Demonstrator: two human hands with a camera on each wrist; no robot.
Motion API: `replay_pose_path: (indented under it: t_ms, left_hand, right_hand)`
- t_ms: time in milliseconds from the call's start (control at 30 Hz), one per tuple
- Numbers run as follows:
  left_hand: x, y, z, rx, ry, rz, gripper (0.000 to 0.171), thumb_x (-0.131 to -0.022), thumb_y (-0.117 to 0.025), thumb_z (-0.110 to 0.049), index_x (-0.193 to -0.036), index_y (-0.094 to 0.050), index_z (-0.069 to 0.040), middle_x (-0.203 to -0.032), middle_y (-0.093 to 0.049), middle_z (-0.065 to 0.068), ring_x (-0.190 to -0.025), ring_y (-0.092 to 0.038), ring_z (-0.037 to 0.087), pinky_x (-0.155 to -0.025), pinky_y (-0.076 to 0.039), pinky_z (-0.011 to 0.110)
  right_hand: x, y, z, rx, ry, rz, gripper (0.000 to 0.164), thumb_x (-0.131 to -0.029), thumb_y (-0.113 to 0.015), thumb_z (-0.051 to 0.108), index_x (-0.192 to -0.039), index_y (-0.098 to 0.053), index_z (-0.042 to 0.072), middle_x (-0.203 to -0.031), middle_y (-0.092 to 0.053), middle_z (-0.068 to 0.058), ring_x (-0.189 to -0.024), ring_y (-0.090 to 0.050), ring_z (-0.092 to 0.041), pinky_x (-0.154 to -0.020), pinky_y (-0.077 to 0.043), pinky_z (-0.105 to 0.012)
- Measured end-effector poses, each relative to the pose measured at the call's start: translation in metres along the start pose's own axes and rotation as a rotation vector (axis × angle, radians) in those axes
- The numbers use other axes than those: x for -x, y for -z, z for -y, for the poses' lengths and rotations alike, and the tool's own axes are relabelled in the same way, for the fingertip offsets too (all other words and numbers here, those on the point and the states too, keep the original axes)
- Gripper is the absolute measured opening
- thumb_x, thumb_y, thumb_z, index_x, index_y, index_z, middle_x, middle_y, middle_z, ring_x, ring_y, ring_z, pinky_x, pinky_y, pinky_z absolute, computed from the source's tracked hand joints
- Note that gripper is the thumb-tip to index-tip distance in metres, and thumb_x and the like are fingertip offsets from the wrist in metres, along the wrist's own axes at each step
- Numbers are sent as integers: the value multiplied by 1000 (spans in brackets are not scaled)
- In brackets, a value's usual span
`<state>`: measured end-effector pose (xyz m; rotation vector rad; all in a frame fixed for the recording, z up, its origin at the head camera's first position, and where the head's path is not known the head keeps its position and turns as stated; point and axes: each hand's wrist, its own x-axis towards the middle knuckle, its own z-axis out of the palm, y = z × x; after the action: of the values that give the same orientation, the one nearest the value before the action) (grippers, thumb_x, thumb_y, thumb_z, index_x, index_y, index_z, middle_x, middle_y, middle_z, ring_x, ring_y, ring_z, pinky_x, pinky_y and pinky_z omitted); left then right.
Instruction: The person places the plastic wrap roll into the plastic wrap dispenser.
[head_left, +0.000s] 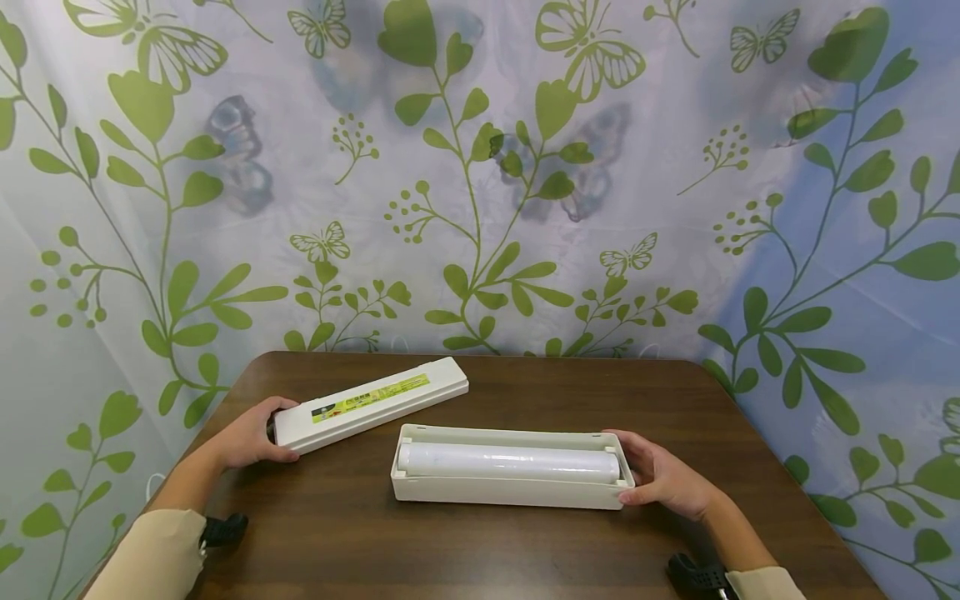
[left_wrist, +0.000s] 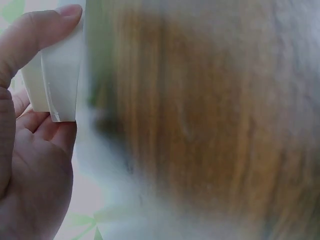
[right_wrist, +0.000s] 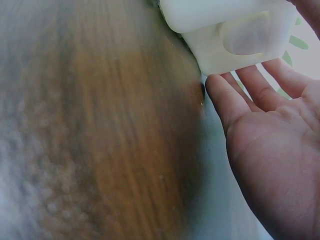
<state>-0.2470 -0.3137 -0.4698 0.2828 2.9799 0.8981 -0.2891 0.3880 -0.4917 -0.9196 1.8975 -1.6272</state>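
Observation:
A long white lid (head_left: 408,398) with a yellow-green label lies slanted at the left, its left end near the table edge. My left hand (head_left: 251,435) grips that end, and in the left wrist view the thumb rests along one side with fingers curled around the other. Right of the lid sits an open white dispenser box (head_left: 510,492) with a roll of cling film (head_left: 510,463) lying lengthwise inside. My right hand (head_left: 671,479) holds the box's right end, thumb at the front corner and fingers behind. The right wrist view shows fingertips touching the box end.
Both things are over a brown wood-grain table (head_left: 465,554) with rounded far corners. A curtain (head_left: 480,208) printed with green leaves and butterflies hangs close behind it and down both sides. Black straps with small devices (head_left: 225,530) sit on both wrists.

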Motion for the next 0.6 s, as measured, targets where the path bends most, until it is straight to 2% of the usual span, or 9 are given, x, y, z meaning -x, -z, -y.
replay_pose_path:
  t_ms: [367,600]
  left_hand:
    - [0,-2,-1,-8,-11,-8,84,-69,-94,-39,-133,-53,-2,-124,-63,13,-102,-56,21,-83,-45,26]
    - [2,-2,-6,-1,-14,-24,83,-69,-94,-39,-131,-53,-3,-121,-63,12,-101,-56,20,-82,-45,25]
  right_hand:
    - [-1,-1,2,1,11,4,87,-86,-75,-4,-156,-23,-5,-149,-38,-30,-123,-57,-15,-95,-59,-38]
    - [-1,0,1,-9,5,6,87,-86,-74,-3,-156,-23,-4,-149,-44,-18,-123,-57,-16,-95,-59,-38]
